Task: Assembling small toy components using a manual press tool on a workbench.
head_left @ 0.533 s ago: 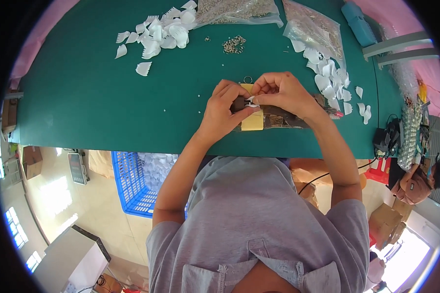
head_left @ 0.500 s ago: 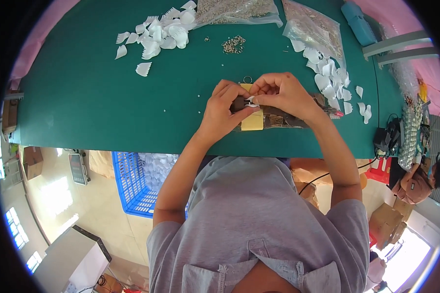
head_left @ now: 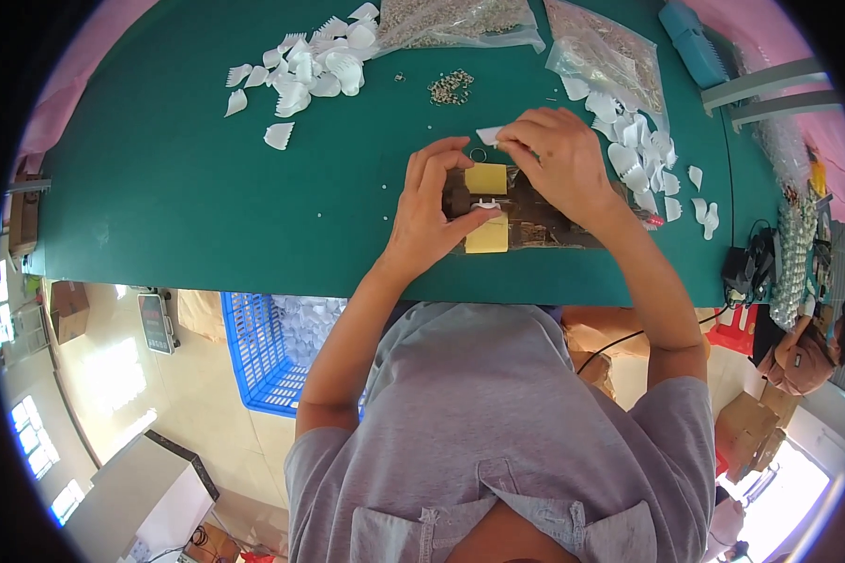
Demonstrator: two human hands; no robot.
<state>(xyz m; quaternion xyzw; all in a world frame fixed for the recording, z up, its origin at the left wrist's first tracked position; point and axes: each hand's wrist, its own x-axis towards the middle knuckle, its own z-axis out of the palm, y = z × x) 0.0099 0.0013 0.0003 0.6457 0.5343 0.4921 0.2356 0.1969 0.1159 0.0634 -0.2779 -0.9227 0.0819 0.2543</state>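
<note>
The left hand (head_left: 432, 211) was curled, its thumb and fingertips pinching a small white clip (head_left: 485, 204) that lay across a dark block (head_left: 526, 214) on the green table (head_left: 188, 188). The right hand (head_left: 559, 159) was also closed in a pinch, holding a small white paper piece (head_left: 489, 135) at its fingertips just above the block. The block sat close to the table's near edge, in front of the person, with two yellow pads (head_left: 486, 178) on it, one above the clip and one below.

The block's long axis ran left to right across the table, its left end under the left hand and its right end reaching under the right wrist. The clip lay roughly crosswise between the yellow pads; which way its ends pointed was too small to tell.

As for progress, it looked like the middle of a long run of repeated work: a heap of white fan-shaped pieces (head_left: 314, 61) lay at the far left of the table, and another scatter of white pieces (head_left: 643, 155) lay just right of the right hand. A small heap of metal bits (head_left: 451, 86) and two clear bags (head_left: 601, 52) at the far edge looked well stocked, so plenty seemed left. Which heap was finished work could not be told.

A blue crate (head_left: 263, 352) stood below the table edge.
</note>
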